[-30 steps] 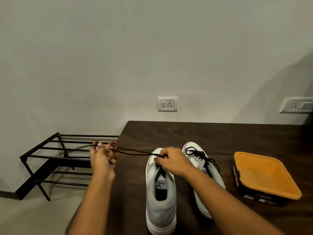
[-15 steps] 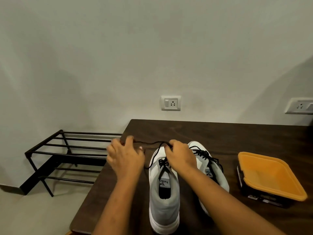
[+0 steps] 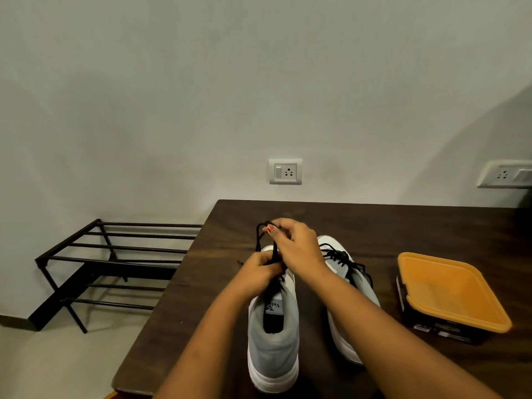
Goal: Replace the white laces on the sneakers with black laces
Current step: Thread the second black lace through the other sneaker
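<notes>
Black lace (image 3: 257, 239) pinched up in a loop above the toe of the grey-and-white sneaker (image 3: 273, 341) on the table (image 3: 403, 226), no longer drawn flat sideways. Gripped high by right hand (image 3: 299, 246), lower by left hand (image 3: 260, 267), now nearly touching.

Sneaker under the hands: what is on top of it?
The left hand and right hand hold the black lace above the sneaker. They cover its eyelets and lacing.

Left grip (image 3: 260, 268) and right grip (image 3: 298, 246) both curled, pinching, close together
</notes>
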Action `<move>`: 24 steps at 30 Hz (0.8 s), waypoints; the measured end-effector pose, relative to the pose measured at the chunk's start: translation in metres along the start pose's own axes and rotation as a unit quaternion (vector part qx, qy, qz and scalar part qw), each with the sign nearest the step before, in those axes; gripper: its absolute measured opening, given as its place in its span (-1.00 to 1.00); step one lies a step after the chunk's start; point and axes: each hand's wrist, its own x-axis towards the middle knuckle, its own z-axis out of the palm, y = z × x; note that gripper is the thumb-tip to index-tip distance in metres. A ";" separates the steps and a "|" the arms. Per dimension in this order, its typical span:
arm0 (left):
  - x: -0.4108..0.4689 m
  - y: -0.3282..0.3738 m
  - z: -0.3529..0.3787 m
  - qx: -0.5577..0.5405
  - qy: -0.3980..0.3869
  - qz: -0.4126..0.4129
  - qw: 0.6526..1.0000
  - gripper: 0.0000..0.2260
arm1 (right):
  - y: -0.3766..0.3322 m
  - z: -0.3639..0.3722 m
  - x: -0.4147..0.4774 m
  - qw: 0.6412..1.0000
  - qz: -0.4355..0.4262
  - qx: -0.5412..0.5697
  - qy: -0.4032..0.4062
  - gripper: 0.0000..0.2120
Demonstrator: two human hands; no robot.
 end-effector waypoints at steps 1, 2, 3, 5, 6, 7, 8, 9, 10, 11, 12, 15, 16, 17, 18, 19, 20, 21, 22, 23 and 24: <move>0.001 -0.001 -0.001 -0.037 -0.002 -0.007 0.999 -0.84 | 0.000 -0.001 0.001 0.999 0.005 0.034 0.002 -0.82; 0.001 -0.001 -0.002 -0.073 0.000 -0.012 0.997 -0.85 | 0.000 -0.002 0.002 0.998 0.011 0.064 0.010 -0.82; 0.001 -0.001 -0.004 -0.103 0.004 -0.021 0.994 -0.86 | 0.001 -0.003 0.004 0.996 0.016 0.085 0.027 -0.82; 0.000 -0.002 -0.008 -0.152 0.011 -0.056 0.987 -0.84 | 0.004 -0.008 0.009 0.991 0.031 0.116 0.067 -0.80; 0.000 -0.003 -0.010 -0.173 0.015 -0.076 0.982 -0.81 | 0.006 -0.010 0.011 0.986 0.044 0.136 0.080 -0.79; 0.000 -0.005 -0.012 -0.188 0.021 -0.091 0.978 -0.78 | 0.008 -0.012 0.013 0.982 0.060 0.157 0.083 -0.78; 0.000 -0.006 -0.012 -0.197 0.028 -0.099 0.975 -0.76 | 0.010 -0.013 0.014 0.980 0.071 0.169 0.074 -0.78; 0.001 -0.007 -0.013 -0.195 0.036 -0.102 0.975 -0.74 | 0.012 -0.013 0.013 0.982 0.072 0.166 0.053 -0.78; 0.002 -0.007 -0.012 -0.175 0.042 -0.100 0.979 -0.71 | 0.015 -0.014 0.012 0.988 0.061 0.141 0.020 -0.77; 0.002 -0.006 -0.012 -0.147 0.045 -0.094 0.984 -0.70 | 0.016 -0.014 0.010 0.994 0.039 0.100 -0.025 -0.72; 0.002 -0.005 -0.011 -0.117 0.046 -0.085 0.988 -0.69 | 0.017 -0.014 0.008 0.995 0.016 0.055 -0.077 -0.63; 0.002 0.002 -0.008 -0.025 0.046 -0.062 0.997 -0.82 | 0.018 -0.010 0.003 0.978 -0.025 -0.050 -0.202 -0.42; 0.002 0.004 -0.007 -0.001 0.049 -0.059 0.997 -0.86 | 0.019 -0.010 0.003 0.972 -0.043 -0.081 -0.217 -0.39; 0.003 0.005 -0.006 0.011 0.051 -0.060 0.997 -0.87 | 0.019 -0.009 0.002 0.966 -0.061 -0.111 -0.223 -0.39; 0.003 0.005 -0.005 0.012 0.050 -0.065 0.997 -0.84 | 0.019 -0.009 0.002 0.963 -0.074 -0.133 -0.221 -0.42; 0.004 0.005 -0.006 0.003 0.045 -0.071 0.996 -0.81 | 0.020 -0.010 0.002 0.963 -0.083 -0.145 -0.211 -0.49; 0.004 0.005 -0.006 -0.016 0.037 -0.075 0.996 -0.80 | 0.020 -0.010 0.003 0.966 -0.084 -0.153 -0.193 -0.58; 0.004 0.005 -0.007 -0.046 0.027 -0.076 0.996 -0.79 | 0.020 -0.011 0.003 0.969 -0.081 -0.158 -0.171 -0.67; 0.003 0.006 -0.008 -0.083 0.016 -0.077 0.993 -0.80 | 0.022 -0.010 0.004 0.973 -0.075 -0.162 -0.149 -0.74; 0.001 0.007 -0.009 -0.118 0.006 -0.077 0.990 -0.82 | 0.023 -0.011 0.004 0.975 -0.070 -0.169 -0.129 -0.79; 0.000 0.008 -0.010 -0.152 -0.001 -0.077 0.985 -0.88 | 0.023 -0.011 0.004 0.976 -0.067 -0.176 -0.111 -0.82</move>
